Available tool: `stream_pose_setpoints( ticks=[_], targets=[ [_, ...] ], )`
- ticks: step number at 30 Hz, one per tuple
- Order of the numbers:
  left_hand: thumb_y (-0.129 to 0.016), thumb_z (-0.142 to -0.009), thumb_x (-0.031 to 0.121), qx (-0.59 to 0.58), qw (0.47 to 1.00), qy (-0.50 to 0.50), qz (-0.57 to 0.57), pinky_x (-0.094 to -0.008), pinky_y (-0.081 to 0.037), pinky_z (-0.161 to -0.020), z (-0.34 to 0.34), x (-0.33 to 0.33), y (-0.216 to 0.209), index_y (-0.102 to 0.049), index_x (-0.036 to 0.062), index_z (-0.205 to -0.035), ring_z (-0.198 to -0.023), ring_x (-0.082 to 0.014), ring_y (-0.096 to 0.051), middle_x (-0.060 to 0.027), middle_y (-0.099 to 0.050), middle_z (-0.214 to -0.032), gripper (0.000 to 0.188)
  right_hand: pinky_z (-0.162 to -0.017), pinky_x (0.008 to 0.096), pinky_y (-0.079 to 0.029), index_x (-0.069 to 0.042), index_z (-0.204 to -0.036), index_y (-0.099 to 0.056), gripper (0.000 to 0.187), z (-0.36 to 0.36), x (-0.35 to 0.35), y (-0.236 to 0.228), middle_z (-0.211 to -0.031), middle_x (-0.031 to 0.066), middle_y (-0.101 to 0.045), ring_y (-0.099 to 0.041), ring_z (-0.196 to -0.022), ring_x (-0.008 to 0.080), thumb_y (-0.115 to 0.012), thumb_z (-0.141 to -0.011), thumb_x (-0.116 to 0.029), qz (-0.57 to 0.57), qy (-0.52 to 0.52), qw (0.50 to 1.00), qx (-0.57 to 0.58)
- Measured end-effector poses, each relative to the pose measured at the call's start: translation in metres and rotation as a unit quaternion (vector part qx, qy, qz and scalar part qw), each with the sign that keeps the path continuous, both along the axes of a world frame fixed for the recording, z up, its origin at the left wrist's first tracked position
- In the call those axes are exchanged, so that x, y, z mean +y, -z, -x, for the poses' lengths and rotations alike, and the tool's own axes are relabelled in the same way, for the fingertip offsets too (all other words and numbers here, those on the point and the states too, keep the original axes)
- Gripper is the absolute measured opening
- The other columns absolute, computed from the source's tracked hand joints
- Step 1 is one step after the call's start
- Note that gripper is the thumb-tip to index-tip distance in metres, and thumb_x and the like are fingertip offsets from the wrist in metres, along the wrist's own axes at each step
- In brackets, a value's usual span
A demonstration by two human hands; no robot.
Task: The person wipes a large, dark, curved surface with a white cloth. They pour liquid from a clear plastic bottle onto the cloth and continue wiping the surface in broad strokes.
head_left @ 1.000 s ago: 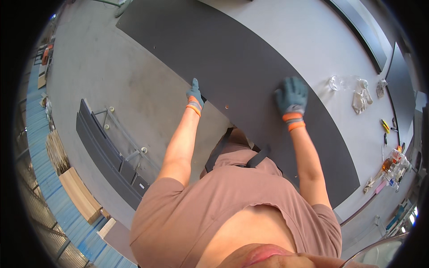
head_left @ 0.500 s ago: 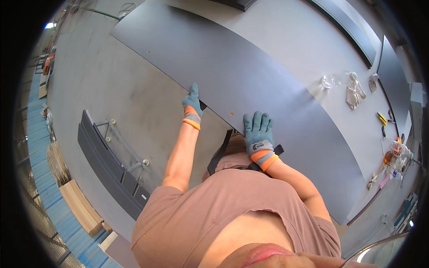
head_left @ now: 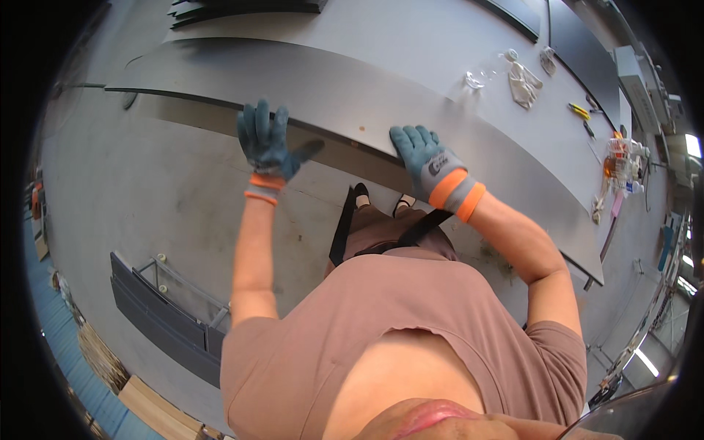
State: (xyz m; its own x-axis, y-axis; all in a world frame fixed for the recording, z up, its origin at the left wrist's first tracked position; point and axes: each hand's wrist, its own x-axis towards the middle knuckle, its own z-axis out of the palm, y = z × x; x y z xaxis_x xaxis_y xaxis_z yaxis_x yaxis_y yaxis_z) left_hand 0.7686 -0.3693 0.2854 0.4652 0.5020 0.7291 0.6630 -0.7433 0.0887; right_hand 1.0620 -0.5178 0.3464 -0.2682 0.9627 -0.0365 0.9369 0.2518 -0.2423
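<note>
A long dark-grey panel (head_left: 330, 103) lies across the worktable, its near edge facing me. A small round hole shows near that edge. My left hand (head_left: 265, 143), in a teal glove with an orange and grey cuff, is held at this edge. Its fingers point away from me and the thumb sticks out to the right; whether the palm presses on the edge is hard to tell. My right hand (head_left: 429, 158), gloved alike, rests farther right along the edge with its fingers stretched flat on the panel's top and its thumb hidden. Neither hand is closed round anything.
Stacked dark strips (head_left: 242, 9) lie at the far left of the table. To the right are a clear plastic cup (head_left: 475, 79), a pale glove (head_left: 524, 84), a yellow cutter (head_left: 579, 111) and several bottles (head_left: 620, 165). A rack with dark panels (head_left: 158, 301) stands on the floor at left.
My view has turned, and the panel's near edge now runs more level across it. My left hand has gone from holding the edge to open fingers; the right remains on the panel.
</note>
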Motion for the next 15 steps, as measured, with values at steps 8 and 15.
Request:
stream_pose_setpoints(
  ticks=[8,15],
  targets=[
    [-0.084,-0.070,0.029,0.207,0.962,0.175,-0.042,-0.0423,-0.058,-0.083,-0.007,0.111,-0.027,-0.064,0.0143,-0.093,-0.085,-0.0297,-0.070,-0.0053,-0.072,-0.093,0.033,-0.115,0.0464,-0.043,0.002,-0.150,-0.042,0.073,-0.013,0.021,-0.050,-0.151,0.0267,-0.050,-0.050,-0.139,0.0435,-0.062,-0.080,0.000,0.154,0.041,0.985,0.061],
    [-0.071,-0.062,0.011,0.161,0.955,0.241,-0.067,-0.0368,-0.054,-0.067,-0.026,0.071,-0.076,-0.053,0.0158,-0.074,-0.066,-0.0248,-0.060,-0.0026,-0.056,-0.069,0.022,-0.107,0.0467,-0.050,-0.002,-0.150,-0.046,0.069,-0.032,-0.022,-0.073,-0.142,0.0246,-0.060,-0.060,-0.125,0.0441,-0.059,-0.083,0.002,0.140,0.053,0.983,0.108]
  ],
)
